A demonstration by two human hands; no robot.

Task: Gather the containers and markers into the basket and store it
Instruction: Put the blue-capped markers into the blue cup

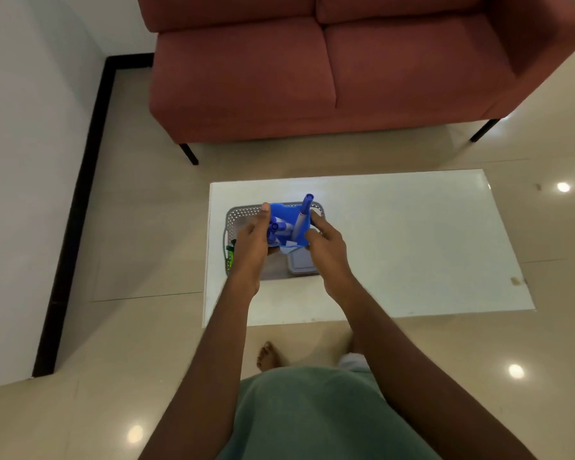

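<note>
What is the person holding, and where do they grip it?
A blue plastic container of blue markers, gripped by its side walls: left hand on the left, right hand on the right.

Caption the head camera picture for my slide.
Left hand and right hand hold a blue container of markers over a grey basket on a white table.

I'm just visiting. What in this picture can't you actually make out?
All in the head view.
How many markers stand in the blue container: the left hand covers some.
Most of the basket inside: the left hand, the right hand and the container hide it.
The green thing at the basket's left side: partly behind the left wrist, too small to name.
Whether the container rests in the basket or hangs above it.
</note>
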